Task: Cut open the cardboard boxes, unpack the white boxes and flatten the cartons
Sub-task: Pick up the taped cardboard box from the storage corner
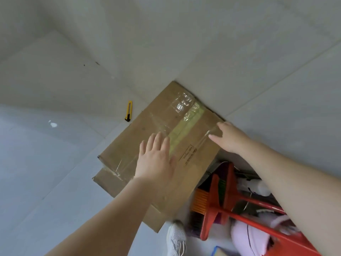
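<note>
Flattened carton (162, 145) lies on floor against wall. Left hand (156, 159) flat on it, fingers straight; right hand (228, 138) presses its far edge, fingers extended — likely keeping it flat. Box cutter (128, 111) just left of carton, unused.

Flattened cartons: two, stacked, upper (162, 133) over lower (110, 182); lower shows only at near-left edge
Utility knife (128, 111): one, yellow and black, on floor
Hands: two, left hand (156, 159) and right hand (228, 137)
White sneaker (176, 237): one visible
Red-handled brooms (221, 209): seemingly two, heads overlapping, exact count unsure
Other items at lower right: blurred, uncountable
White boxes: none countable here
</note>
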A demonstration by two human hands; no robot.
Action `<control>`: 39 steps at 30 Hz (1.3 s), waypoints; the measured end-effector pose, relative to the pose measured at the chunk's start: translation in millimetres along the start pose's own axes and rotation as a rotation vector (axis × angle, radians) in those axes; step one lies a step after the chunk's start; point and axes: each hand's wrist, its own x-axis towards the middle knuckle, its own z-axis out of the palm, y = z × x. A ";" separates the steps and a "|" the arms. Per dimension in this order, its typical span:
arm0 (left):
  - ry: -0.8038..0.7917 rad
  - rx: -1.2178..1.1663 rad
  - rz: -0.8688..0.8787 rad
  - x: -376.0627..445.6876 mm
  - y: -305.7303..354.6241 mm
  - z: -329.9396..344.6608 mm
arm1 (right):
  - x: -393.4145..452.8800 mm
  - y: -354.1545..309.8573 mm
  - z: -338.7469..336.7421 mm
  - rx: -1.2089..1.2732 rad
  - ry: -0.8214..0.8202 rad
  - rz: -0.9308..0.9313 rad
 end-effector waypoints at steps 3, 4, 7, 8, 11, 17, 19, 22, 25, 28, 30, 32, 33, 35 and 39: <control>-0.007 0.094 0.022 22.9 -6.6 54.1 | 52.9 4.7 18.3 -0.082 0.081 0.017; -0.004 0.120 0.036 28.0 -11.3 69.3 | 67.1 3.1 22.5 -0.109 0.131 0.029; 0.064 0.168 0.056 38.5 -31.6 105.8 | 97.3 -4.0 35.7 -0.140 0.302 0.100; 0.103 0.181 0.063 39.6 -37.6 113.7 | 102.9 -6.9 42.5 -0.134 0.342 0.119; 0.144 0.179 0.095 35.5 -47.1 126.0 | 108.4 -9.2 62.4 -0.113 0.403 0.124; 0.087 0.166 0.119 -15.6 -88.7 128.7 | 56.6 -22.2 89.3 -0.119 0.317 0.087; 0.058 0.177 0.153 -37.6 -106.4 129.4 | 33.9 -30.3 107.0 -0.150 0.261 0.083; 0.054 0.172 0.136 -59.7 -127.4 125.6 | 22.3 -40.7 118.1 -0.134 0.228 0.134; 0.097 0.177 -0.055 -75.3 -160.1 117.8 | 27.0 -46.1 116.6 -0.155 0.296 0.128; 0.114 0.171 -0.197 -96.9 -188.4 114.9 | 31.8 -50.7 114.1 -0.065 0.280 0.058; 0.125 0.099 -0.300 -107.9 -192.1 116.2 | 35.6 -55.0 112.3 -0.010 0.225 0.058; 0.154 -0.072 -0.464 -113.9 -185.8 121.2 | 40.9 -60.5 112.2 -0.023 0.236 0.080; 0.160 -0.186 -0.532 -116.2 -180.0 123.5 | 42.9 -63.7 112.1 -0.029 0.247 0.092; 0.194 -0.407 -0.581 -119.3 -166.4 128.1 | 45.9 -69.2 111.9 -0.019 0.253 0.100; 0.280 -0.700 -0.574 -117.5 -142.3 131.7 | 52.0 -71.7 110.4 -0.044 0.238 0.063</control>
